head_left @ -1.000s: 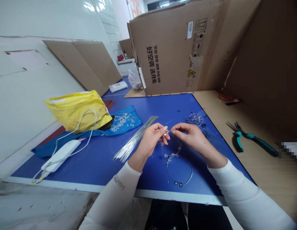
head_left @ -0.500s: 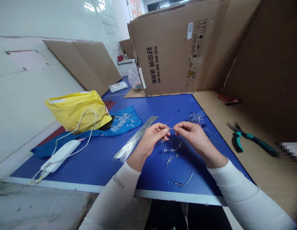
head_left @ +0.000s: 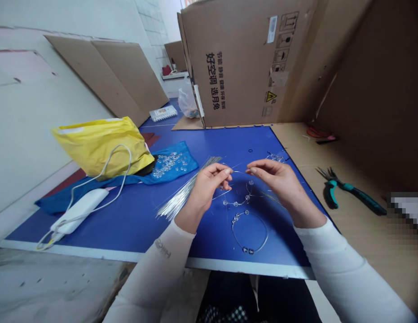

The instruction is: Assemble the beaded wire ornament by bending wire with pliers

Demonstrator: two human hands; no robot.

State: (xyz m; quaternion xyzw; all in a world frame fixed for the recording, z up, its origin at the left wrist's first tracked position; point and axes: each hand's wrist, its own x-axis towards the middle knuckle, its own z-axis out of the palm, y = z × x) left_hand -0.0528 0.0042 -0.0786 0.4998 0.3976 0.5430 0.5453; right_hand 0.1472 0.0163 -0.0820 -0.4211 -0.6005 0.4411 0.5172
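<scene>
Over the blue table, my left hand (head_left: 209, 186) is closed in a pinch on a thin metal wire (head_left: 239, 172). The wire spans the small gap to my right hand (head_left: 278, 181), whose thumb and forefinger are closed at its other end. A loose strand with clear beads (head_left: 247, 197) hangs or lies just below my hands; exactly how it joins the wire is hard to see. Nearer the table's front lies a wire ring (head_left: 266, 233) threaded with several clear beads. Beside my left hand is a bundle of straight silvery wires (head_left: 178, 202).
Clear beads (head_left: 168, 165) lie on a blue cloth (head_left: 190, 157) by a yellow bag (head_left: 104, 148). A white power strip (head_left: 79, 211) with a cord sits at left. Green-handled pliers (head_left: 360, 197) rest on cardboard at right. A large cardboard box (head_left: 242, 89) stands behind the table.
My hands have moved slightly apart, and more wire shows between the fingertips. The beaded strand below them has shifted. The whole view has tilted a little.
</scene>
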